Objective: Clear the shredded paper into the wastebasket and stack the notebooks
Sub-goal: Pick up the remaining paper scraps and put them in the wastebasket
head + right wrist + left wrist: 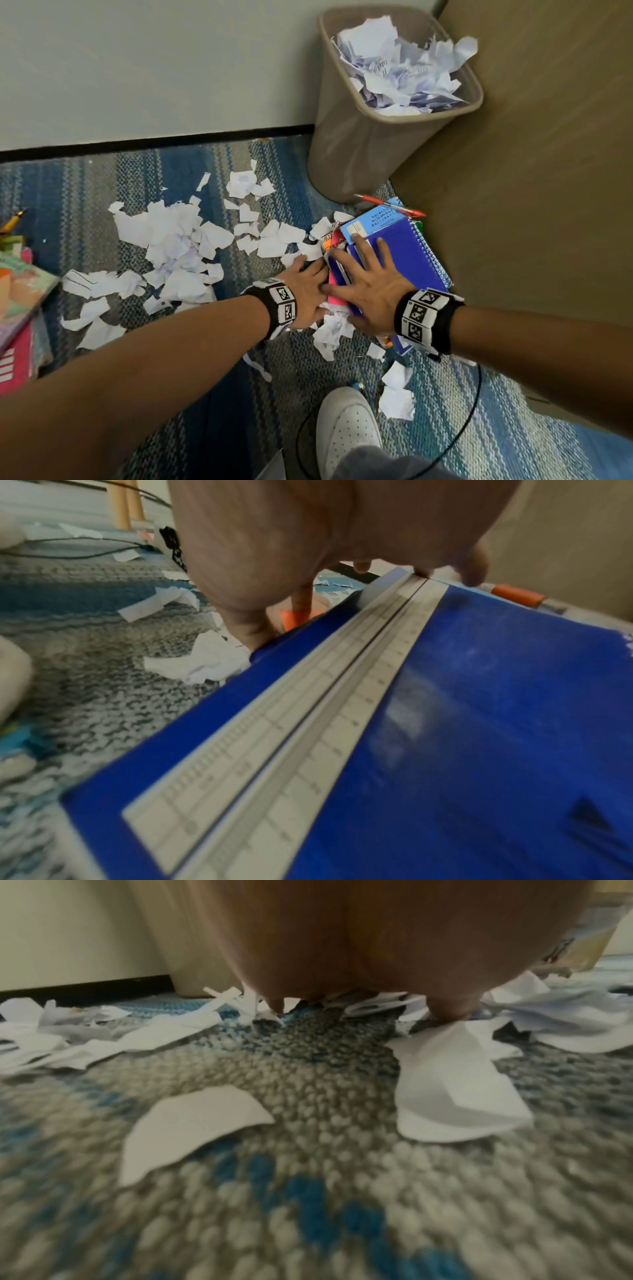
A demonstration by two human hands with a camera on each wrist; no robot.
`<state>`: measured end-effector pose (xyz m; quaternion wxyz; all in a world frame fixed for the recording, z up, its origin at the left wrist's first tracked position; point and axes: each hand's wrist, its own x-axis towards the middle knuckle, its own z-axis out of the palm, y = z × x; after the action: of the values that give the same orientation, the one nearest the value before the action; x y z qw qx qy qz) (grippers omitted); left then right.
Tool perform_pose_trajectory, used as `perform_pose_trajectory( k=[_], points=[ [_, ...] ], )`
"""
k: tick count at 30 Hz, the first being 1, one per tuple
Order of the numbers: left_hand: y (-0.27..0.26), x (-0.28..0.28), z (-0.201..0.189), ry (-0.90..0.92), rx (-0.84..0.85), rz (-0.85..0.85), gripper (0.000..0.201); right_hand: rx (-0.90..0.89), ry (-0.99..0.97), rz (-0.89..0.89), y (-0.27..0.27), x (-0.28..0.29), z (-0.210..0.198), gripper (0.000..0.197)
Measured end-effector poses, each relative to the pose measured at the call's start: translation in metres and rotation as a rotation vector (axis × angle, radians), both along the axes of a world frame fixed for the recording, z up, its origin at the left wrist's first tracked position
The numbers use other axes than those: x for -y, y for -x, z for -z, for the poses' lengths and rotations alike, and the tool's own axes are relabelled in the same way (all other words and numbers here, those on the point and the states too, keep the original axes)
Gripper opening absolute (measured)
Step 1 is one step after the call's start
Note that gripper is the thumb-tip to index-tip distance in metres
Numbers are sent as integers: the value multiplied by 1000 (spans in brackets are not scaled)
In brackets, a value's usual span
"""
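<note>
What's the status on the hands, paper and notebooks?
Left hand open on scraps. Right hand flat on blue notebook. Paper litters carpet. Ruler and pen atop the pile.

A blue-grey carpet (212, 394) carries scattered paper scraps (174, 246), a wastebasket (359, 147), notebooks (407, 253), books (20, 298) at left and a shoe (346, 428).

We cannot see the left hand's (306, 291) fingertips, tucked against the notebooks (394, 260). The lower notebooks lie mostly covered by the blue one. The ruler's (308, 718) markings blur, and books (20, 308) are cut off at the left edge.
</note>
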<state>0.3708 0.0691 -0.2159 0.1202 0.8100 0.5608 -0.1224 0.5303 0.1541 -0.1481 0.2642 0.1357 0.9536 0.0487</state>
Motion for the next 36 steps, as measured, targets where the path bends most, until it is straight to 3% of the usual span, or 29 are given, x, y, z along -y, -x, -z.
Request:
perform_pose_trajectory(
  k=[6,10,13,16,19,21,24,26,29,36],
  points=[
    [8,-8,7,-54,85,62,54,-24,43,54,1,-16,-17,63],
    [42,-17,7,-15,40,157,51,-58,100,94,-3,-26,-24,61],
    [78,-21,-5,-12,-6,42,51,-66,120,127,-3,-24,-24,59],
    [99,-25,-19,-141,-84,-101,48,-111,122,154,-2,-22,-23,52],
    [92,-45,-32,-175,-86,-350,46,-163,79,169,3,-17,-18,48],
    [80,-67,-35,-131,-64,-444,56,-176,50,163,6,-16,-13,48],
    [57,-95,-34,-26,-72,-301,86,-186,49,164,6,-16,-9,53],
    [46,-106,-32,66,-80,-201,88,-186,55,167,5,-16,-7,57],
    [48,-110,-25,199,-37,-193,90,-181,62,168,3,-17,-8,58],
    [77,-75,-17,255,-167,-5,90,-142,63,172,6,-17,-13,60]
  ],
)
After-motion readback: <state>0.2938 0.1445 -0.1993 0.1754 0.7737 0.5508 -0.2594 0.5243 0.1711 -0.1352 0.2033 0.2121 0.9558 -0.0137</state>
